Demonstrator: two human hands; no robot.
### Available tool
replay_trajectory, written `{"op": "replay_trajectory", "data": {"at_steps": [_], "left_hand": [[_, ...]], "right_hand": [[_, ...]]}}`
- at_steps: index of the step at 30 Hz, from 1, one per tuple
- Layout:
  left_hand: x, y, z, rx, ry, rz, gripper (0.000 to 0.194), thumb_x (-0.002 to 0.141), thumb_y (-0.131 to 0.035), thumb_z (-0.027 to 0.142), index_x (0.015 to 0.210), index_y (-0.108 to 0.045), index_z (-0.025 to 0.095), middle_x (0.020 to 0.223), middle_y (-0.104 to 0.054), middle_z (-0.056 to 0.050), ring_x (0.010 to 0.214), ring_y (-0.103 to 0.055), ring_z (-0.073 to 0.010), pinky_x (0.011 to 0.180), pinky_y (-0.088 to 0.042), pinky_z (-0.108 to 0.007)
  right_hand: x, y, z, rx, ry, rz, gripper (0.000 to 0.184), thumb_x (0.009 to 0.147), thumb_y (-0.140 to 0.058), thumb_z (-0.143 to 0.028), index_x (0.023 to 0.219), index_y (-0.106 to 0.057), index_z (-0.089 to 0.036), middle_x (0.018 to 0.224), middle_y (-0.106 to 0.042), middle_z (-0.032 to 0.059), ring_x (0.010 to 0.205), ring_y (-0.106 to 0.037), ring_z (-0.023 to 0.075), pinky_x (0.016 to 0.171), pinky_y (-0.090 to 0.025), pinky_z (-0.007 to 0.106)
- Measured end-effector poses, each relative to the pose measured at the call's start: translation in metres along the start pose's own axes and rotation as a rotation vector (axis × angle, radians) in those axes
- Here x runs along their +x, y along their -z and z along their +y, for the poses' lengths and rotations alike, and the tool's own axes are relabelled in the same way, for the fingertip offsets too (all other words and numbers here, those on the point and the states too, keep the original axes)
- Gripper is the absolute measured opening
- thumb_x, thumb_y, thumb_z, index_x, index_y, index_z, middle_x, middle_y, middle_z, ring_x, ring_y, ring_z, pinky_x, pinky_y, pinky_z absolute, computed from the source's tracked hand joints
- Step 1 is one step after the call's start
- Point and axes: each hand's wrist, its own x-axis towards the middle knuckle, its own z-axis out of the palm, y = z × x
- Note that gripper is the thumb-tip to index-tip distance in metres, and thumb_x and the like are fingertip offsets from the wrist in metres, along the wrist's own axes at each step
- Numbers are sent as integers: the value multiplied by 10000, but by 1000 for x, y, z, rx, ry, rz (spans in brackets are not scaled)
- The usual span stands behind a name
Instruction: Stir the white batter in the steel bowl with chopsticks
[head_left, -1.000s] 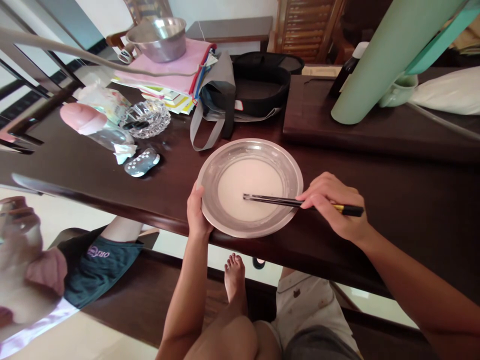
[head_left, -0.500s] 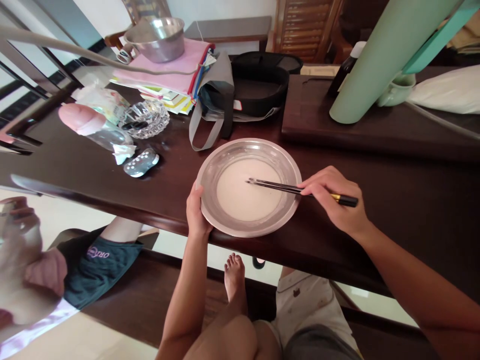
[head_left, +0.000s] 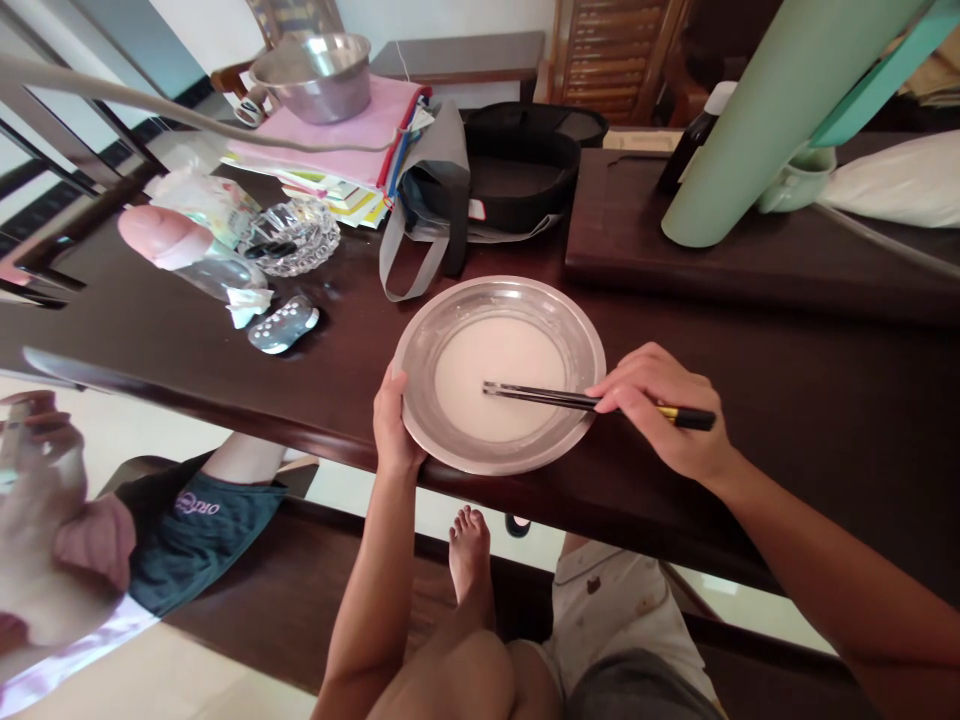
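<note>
A wide metal bowl (head_left: 420, 345) stands near the front edge of the dark wooden table. In it lies a milky white liquid (head_left: 499, 350). My left hand (head_left: 395, 425) grips the bowl's left rim, thumb on the edge and the other fingers hidden behind and below. With my right hand (head_left: 671, 405) I hold a pair of black chopsticks (head_left: 547, 396) with gold bands near their thick ends. They reach over the right rim, lying close together, and their tips touch the liquid left of its middle.
Behind the bowl sits a black and grey bag (head_left: 517, 175). Leftward are a grey controller (head_left: 283, 325), a glass ashtray (head_left: 300, 235), a pink-topped bottle (head_left: 169, 240) and another metal bowl (head_left: 319, 85) on books. A green cylinder (head_left: 750, 150) stands right. Another person's hand (head_left: 41, 450) is at lower left.
The chopstick tips have moved slightly left and toward me through the liquid. My right hand has shifted a little nearer to me. The left hand and bowl stay put.
</note>
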Motion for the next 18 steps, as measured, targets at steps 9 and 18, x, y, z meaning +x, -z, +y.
{"op": "replay_trajectory", "data": {"at_steps": [9,18], "left_hand": [[0,-1,1,-20,12,8,392,844,-637,432,1158,-730,217,1164,-741,-68,1156,-653,-289,952,-529,-354],[0,0,0,-12,11,1,403,833,-650,466,1141,-733,221,1159,-741,-72,1139,-662,-297,956,-527,-370]], "right_hand": [[1,-1,1,16,9,7,248,924,-557,-152,755,-712,-248,793,-761,7,740,-668,186,742,-507,393],[1,1,0,-2,10,46,270,932,-540,-155,738,-699,-256,764,-751,7,709,-651,189,706,-496,397]]}}
